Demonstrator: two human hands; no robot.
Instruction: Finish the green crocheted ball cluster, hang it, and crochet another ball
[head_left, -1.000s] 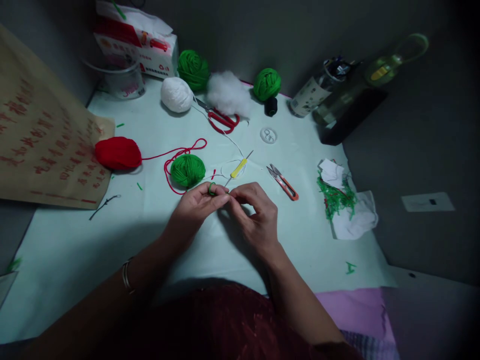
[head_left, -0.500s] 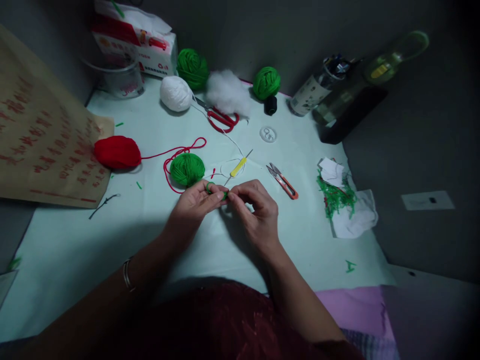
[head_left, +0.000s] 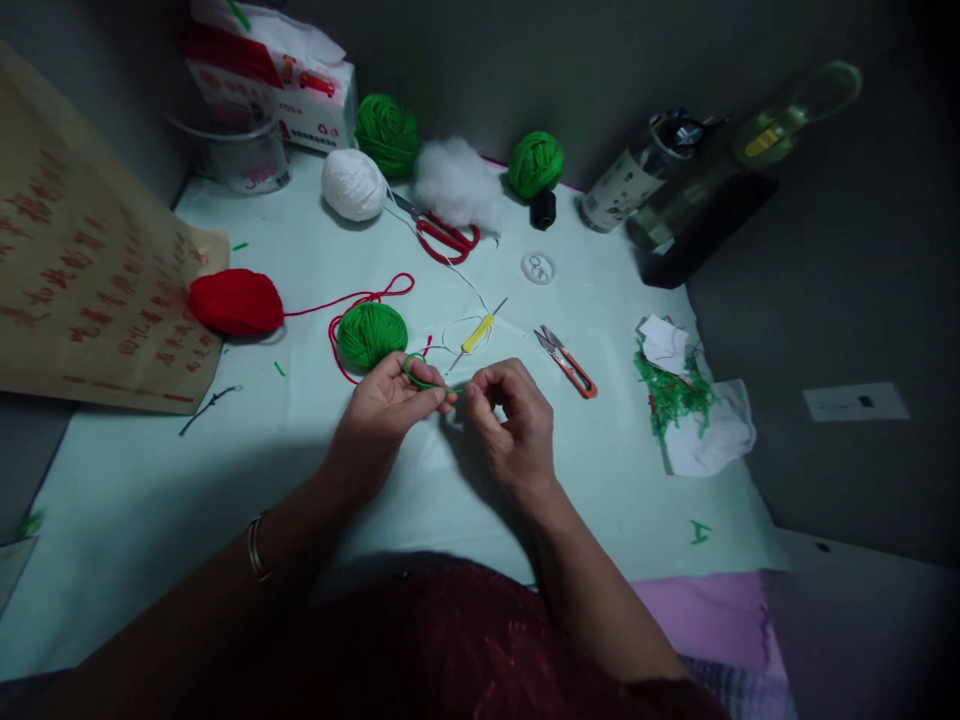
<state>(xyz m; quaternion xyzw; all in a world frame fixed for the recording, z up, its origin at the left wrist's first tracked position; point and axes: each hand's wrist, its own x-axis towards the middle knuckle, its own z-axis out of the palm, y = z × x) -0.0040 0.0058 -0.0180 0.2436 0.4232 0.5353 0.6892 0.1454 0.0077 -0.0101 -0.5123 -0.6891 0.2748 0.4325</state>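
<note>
My left hand (head_left: 379,420) is closed in a pinch on a strand of green yarn (head_left: 414,372), which makes a small loop over its fingers. A short piece of the strand runs out rightward to the fingertips of my right hand (head_left: 514,420), which are pinched together at its end. Just beyond my left hand lies a green ball of yarn (head_left: 372,334). A crochet hook with a yellow handle (head_left: 478,333) rests on the table past the fingertips, with thin white yarn around it. Orange thread snips (head_left: 566,362) lie to the right of my right hand.
Red yarn (head_left: 237,302) lies by a paper bag (head_left: 112,270) at left. At the back are a white yarn ball (head_left: 354,185), red-handled scissors (head_left: 448,238), stuffing (head_left: 457,183), a pen cup (head_left: 622,190) and a bottle (head_left: 697,220). Green scraps (head_left: 675,385) lie at right.
My hands have moved slightly apart, and a short length of green yarn now shows between them. The yarn loop over my left fingers looks larger. The green ball has shifted slightly left.
</note>
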